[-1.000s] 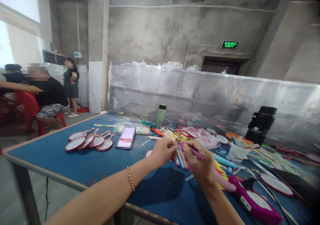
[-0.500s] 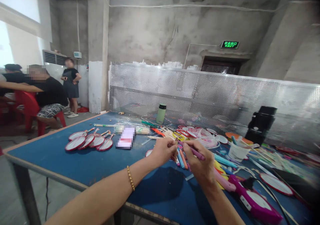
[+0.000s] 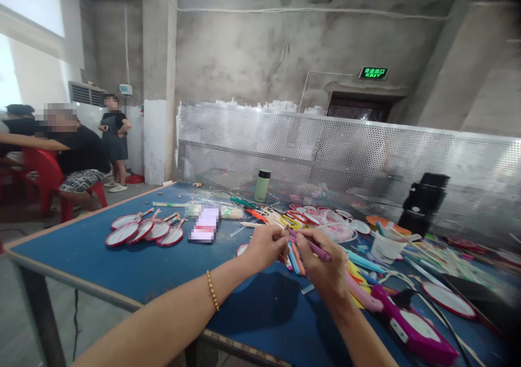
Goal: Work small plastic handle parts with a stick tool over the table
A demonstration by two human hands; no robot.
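My left hand (image 3: 266, 246) is closed in a pinch above the table, with a gold bead bracelet on its wrist. What sits between its fingertips is small and mostly hidden. My right hand (image 3: 325, 253) grips a purple marker (image 3: 318, 251) like a pen, its tip pointing at the left fingertips. The two hands nearly meet. Below and between them lie several blue and orange markers (image 3: 300, 261). Just behind the hands are pale wooden sticks (image 3: 273, 215) and yellow-handled scissors (image 3: 290, 222).
Round red-rimmed discs with handles (image 3: 122, 234) overlap at left beside a phone (image 3: 204, 225). A green bottle (image 3: 262, 186) stands at the back. On the right are a white cup (image 3: 386, 247), a magenta glue-gun-like tool (image 3: 423, 329) and a black stand (image 3: 425, 204). People sit and stand far left.
The purple marker and my right hand have shifted very slightly left. My left hand holds the same pinch.
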